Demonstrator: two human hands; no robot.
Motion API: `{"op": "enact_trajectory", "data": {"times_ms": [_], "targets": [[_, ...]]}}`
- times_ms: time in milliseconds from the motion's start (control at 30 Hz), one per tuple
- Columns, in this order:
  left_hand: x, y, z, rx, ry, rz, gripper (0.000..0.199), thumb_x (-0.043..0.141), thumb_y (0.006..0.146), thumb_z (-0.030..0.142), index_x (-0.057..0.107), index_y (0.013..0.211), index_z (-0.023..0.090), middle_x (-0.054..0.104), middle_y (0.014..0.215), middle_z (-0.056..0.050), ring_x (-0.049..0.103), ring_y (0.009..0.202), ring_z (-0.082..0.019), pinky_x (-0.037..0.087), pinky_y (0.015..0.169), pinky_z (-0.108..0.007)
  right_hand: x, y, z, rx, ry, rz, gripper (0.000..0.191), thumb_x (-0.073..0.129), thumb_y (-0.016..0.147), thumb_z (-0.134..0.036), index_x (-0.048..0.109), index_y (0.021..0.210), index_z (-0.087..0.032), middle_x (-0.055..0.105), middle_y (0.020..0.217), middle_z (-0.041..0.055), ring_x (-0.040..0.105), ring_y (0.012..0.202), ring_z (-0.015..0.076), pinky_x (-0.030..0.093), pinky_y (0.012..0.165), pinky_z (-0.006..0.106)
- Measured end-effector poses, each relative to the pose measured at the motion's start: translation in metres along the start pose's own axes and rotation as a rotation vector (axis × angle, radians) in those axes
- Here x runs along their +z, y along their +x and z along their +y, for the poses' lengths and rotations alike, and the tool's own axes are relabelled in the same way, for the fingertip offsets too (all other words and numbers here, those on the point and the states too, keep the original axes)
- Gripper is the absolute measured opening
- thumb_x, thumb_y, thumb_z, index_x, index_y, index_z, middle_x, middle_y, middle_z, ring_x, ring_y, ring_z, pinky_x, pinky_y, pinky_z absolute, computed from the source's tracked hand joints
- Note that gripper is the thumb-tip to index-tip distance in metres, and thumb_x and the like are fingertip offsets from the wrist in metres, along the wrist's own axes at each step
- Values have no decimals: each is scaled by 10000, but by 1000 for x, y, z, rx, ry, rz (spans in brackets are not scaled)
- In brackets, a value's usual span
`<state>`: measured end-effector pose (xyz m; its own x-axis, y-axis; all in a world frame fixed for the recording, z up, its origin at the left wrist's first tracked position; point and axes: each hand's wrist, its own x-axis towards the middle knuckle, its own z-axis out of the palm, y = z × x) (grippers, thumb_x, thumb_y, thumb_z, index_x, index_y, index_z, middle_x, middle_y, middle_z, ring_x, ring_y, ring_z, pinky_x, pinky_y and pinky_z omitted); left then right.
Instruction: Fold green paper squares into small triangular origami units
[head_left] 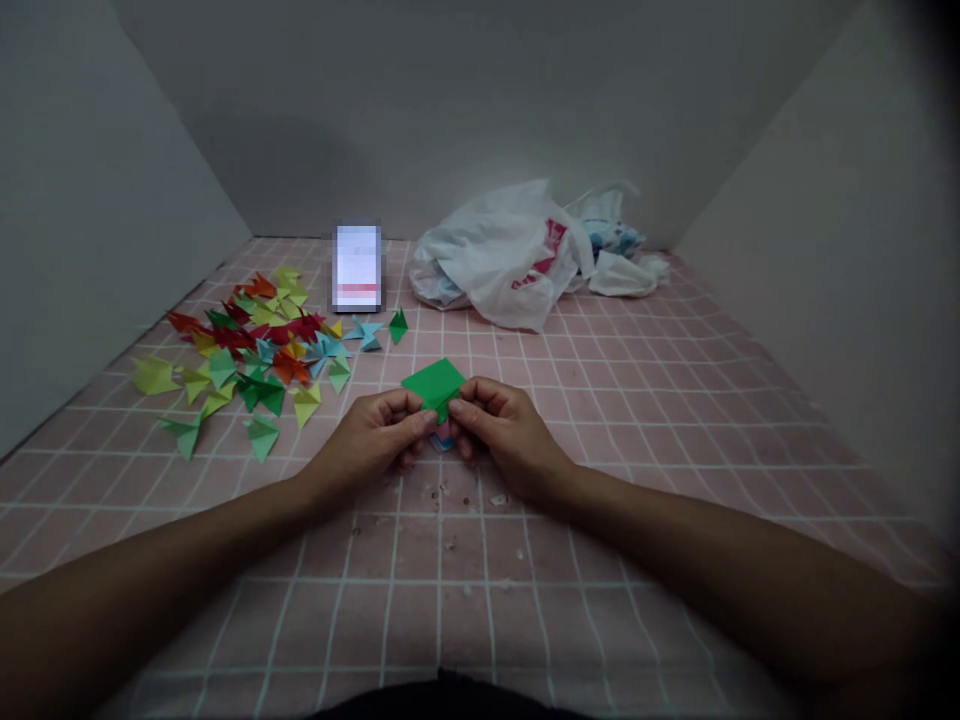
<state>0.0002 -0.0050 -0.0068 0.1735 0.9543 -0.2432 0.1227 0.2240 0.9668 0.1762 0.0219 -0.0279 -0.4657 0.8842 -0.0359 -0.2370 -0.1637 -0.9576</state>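
Observation:
My left hand (367,440) and my right hand (510,435) meet in front of me, their fingertips pinching a green origami paper (433,388) from both sides. The paper is folded and stands tilted, with a corner pointing up and away from me. Just under it, between my hands, shows a small pink and blue paper piece (442,437), partly hidden by my fingers. To the left of my left hand lies a heap of folded paper pieces (247,345) in red, yellow, green and light blue. A single green folded piece (398,325) sits apart from the heap.
The surface is a pink grid-lined mat (600,420) with small crumbs near my hands. A blurred phone (357,268) stands at the back, beside a crumpled white plastic bag (499,258). Grey walls (112,200) rise at the left, right and back.

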Motion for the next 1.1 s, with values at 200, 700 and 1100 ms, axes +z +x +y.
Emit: {"op": "enact_trajectory", "data": {"times_ms": [200,700,1100], "targets": [[-1,2,0,-16,-6,-2,220,701,786,359,592,749,172,517,582,57,432,453,-66,334,445,-192,0,0,-1,-10,-35,35,246,677,849,-359,544,733,-188,608,629,-36,473,451,64,366,427,204],[1,0,1,53,65,-18,271,685,806,378,571,657,182,488,516,59,400,445,-75,303,442,-200,3,-5,1,2,-110,62,258,695,849,-362,545,725,-193,562,562,-54,463,438,70,343,419,203],[-3,5,-3,99,-133,100,210,712,808,377,647,840,180,577,600,42,492,518,-95,389,515,-213,5,-4,-2,15,-17,75,263,733,813,-351,543,722,-192,579,550,-62,463,404,64,359,397,193]]}}
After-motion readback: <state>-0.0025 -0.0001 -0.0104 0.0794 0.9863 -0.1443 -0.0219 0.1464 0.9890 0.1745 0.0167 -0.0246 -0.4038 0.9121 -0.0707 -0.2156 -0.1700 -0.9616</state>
